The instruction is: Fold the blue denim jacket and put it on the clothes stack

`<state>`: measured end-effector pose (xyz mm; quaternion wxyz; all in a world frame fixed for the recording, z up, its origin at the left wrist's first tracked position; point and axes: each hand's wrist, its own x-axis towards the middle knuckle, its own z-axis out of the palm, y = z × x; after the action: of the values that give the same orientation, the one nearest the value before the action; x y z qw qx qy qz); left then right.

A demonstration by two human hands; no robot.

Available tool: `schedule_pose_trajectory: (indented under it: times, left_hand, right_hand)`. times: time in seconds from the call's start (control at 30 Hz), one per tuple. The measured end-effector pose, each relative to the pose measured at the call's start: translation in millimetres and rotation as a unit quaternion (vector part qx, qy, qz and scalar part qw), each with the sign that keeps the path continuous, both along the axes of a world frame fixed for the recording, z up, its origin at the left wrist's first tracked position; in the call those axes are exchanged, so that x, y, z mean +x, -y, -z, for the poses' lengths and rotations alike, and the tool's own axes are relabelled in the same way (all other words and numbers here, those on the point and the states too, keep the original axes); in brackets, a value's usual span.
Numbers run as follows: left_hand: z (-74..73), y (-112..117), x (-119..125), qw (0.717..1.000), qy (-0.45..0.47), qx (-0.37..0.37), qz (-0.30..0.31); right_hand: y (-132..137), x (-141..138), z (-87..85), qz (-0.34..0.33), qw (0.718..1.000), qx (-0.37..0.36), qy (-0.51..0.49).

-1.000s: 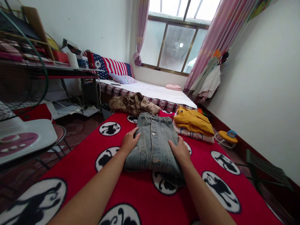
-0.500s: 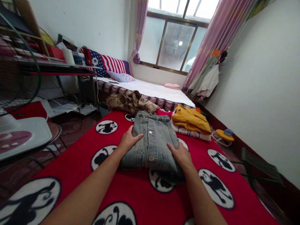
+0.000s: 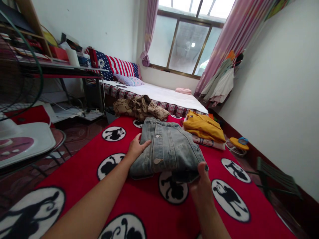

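Observation:
A folded light-blue denim jacket (image 3: 166,146) with metal buttons down its front lies on a red blanket (image 3: 82,179) patterned with black-and-white round prints. My left hand (image 3: 137,147) holds its left side, the thumb on top of the cloth and the other fingers along the edge. At the lower right corner, my right hand (image 3: 201,181) grips the denim with the thumb above; its remaining fingers are mostly hidden under the fabric. That corner looks slightly raised, showing a dark underside.
Behind the jacket lies a crumpled brown patterned garment (image 3: 139,108). A folded yellow garment (image 3: 205,126) rests on a pale one to the right. Beyond stands a bed (image 3: 159,93). A cluttered desk (image 3: 62,71) and fan are left; a dark folding chair (image 3: 279,177) is right.
My right hand has moved from the top of the jacket down and right to its lower corner, and the denim there has spread rightward. My left hand has barely moved.

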<state>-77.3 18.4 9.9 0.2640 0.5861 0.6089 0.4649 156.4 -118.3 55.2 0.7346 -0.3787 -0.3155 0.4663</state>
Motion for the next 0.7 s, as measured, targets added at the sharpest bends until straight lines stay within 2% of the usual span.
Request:
schedule_pose_trajectory:
  times: [0.07,0.13,0.27,0.37,0.47,0.57,0.63,0.7]
  left_hand:
    - [1.1,1,3,1.0,0.02,0.014,-0.006]
    - [1.3,4,9,0.998,0.051,0.03,-0.014]
    - [-0.5,25,40,0.987,0.126,0.087,-0.04]
    - [-3.0,51,70,0.979,0.156,0.129,-0.019]
    - [-6.9,72,90,0.973,0.182,0.139,0.037]
    - [-12.1,80,93,0.96,0.242,0.112,0.084]
    - [-14.8,79,89,0.948,0.287,0.069,0.119]
    - [-15.7,75,86,0.94,0.306,0.041,0.146]
  right_hand:
    - [2,-18,8.4,0.047,0.998,-0.004,-0.032]
    - [1,-34,12.5,0.057,0.996,-0.021,-0.064]
    - [-1,-59,9.0,0.07,0.996,-0.01,-0.062]
    - [-4,-59,2.6,0.121,0.993,0.006,-0.006]
    - [-8,-34,-5.7,0.171,0.983,-0.029,0.058]
    - [-15,-1,-27.5,0.198,0.97,-0.055,0.133]
    - [-24,18,-55.0,0.191,0.962,-0.035,0.192]
    - [-38,32,-90.9,0.174,0.955,0.002,0.242]
